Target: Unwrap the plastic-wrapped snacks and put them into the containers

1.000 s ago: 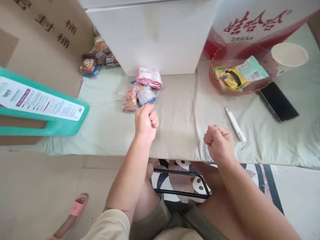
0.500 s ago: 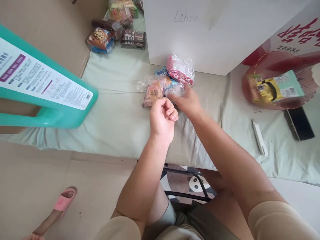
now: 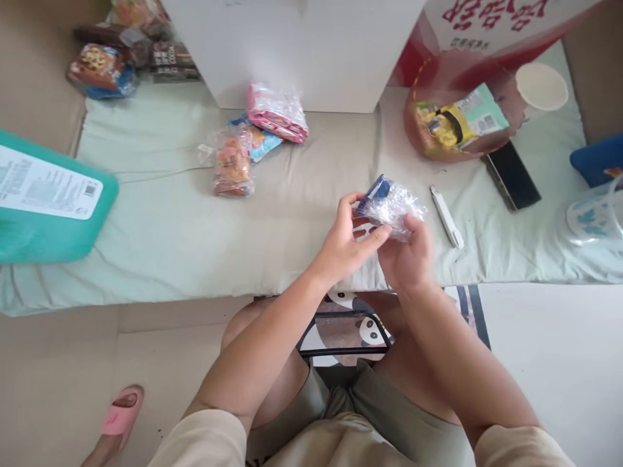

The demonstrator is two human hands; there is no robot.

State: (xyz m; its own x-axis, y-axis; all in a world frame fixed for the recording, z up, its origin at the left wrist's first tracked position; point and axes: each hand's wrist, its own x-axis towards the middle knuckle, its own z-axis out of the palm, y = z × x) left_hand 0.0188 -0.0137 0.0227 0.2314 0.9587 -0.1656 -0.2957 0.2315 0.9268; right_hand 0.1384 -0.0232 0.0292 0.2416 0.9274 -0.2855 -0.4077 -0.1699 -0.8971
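Observation:
Both hands hold a small snack packet (image 3: 387,206) with a blue side and crinkled clear wrap, above the front part of the pale green cloth (image 3: 160,233). My left hand (image 3: 346,241) pinches its left edge with fingers and thumb. My right hand (image 3: 407,256) supports it from below on the right. Further back on the cloth lie an orange snack packet (image 3: 231,170), a light blue one (image 3: 260,141) and a pink packet (image 3: 276,111) leaning at a white box (image 3: 292,48).
A white pen-like tool (image 3: 446,216), a black phone (image 3: 512,175) and a red-tinted basket (image 3: 428,146) with packets sit on the right. A teal plastic stool (image 3: 48,214) lies at left. More snacks (image 3: 102,65) lie at back left. A clear jug (image 3: 596,211) stands far right.
My right hand reached to the snack pile, took a blue-and-clear packet and drew it back to the front right. My left hand, a fist before, now grips the packet too.

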